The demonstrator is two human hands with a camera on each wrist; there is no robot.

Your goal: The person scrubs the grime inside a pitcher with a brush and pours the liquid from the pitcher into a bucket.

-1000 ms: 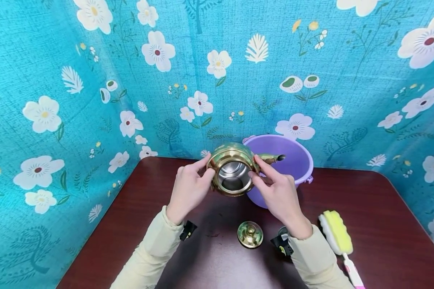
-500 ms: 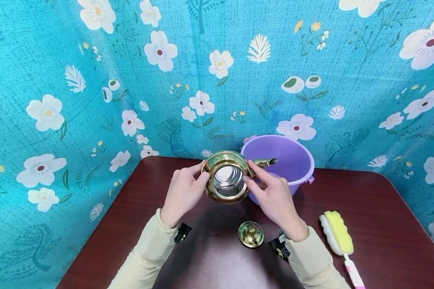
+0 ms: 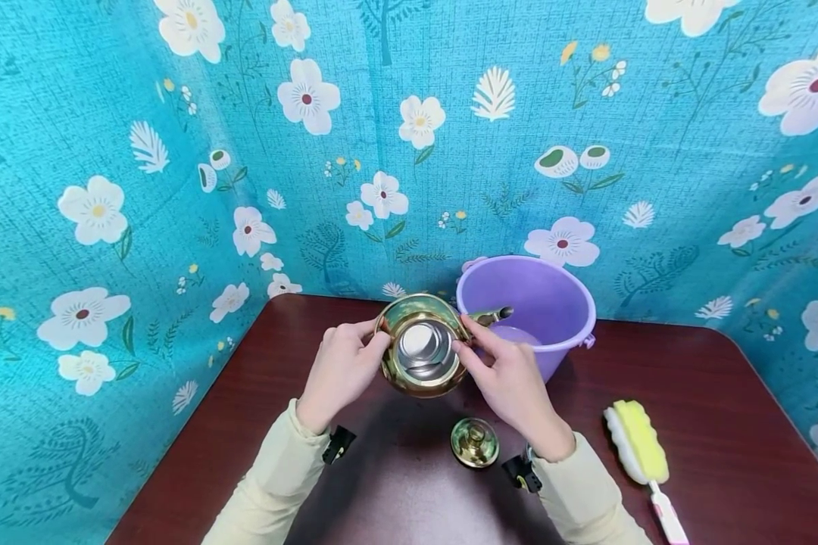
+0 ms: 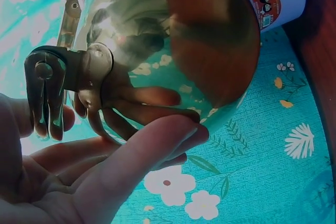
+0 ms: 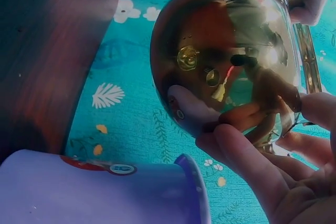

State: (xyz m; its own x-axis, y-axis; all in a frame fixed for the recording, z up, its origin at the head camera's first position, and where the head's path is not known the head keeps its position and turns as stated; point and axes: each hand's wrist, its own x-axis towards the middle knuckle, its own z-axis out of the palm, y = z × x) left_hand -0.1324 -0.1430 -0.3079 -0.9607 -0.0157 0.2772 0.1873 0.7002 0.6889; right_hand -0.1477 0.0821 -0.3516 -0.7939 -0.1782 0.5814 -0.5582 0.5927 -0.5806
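Both hands hold a shiny gold metal teapot (image 3: 423, 388) in the air above the table, its round opening tilted toward the head camera. A silvery inside shows through that opening. My left hand (image 3: 341, 371) grips the left side, close to the handle bracket (image 4: 97, 72) seen in the left wrist view. On the spout side, my right hand (image 3: 511, 382) pinches the teapot with thumb and fingers. The spout (image 3: 496, 315) points right, at the bucket's left rim. Below on the table lies the gold lid (image 3: 475, 443), knob up.
A purple bucket (image 3: 569, 337) stands behind my right hand, at the table's back. To the right lies a yellow and white sponge brush (image 3: 639, 446) with a white and pink handle. Blue flowered cloth (image 3: 354, 136) hangs around the dark red table (image 3: 709, 393).
The teapot and both hands have moved down and left, toward me. Its opening now faces the head camera more upward, and the spout has drawn back from above the bucket toward the rim.
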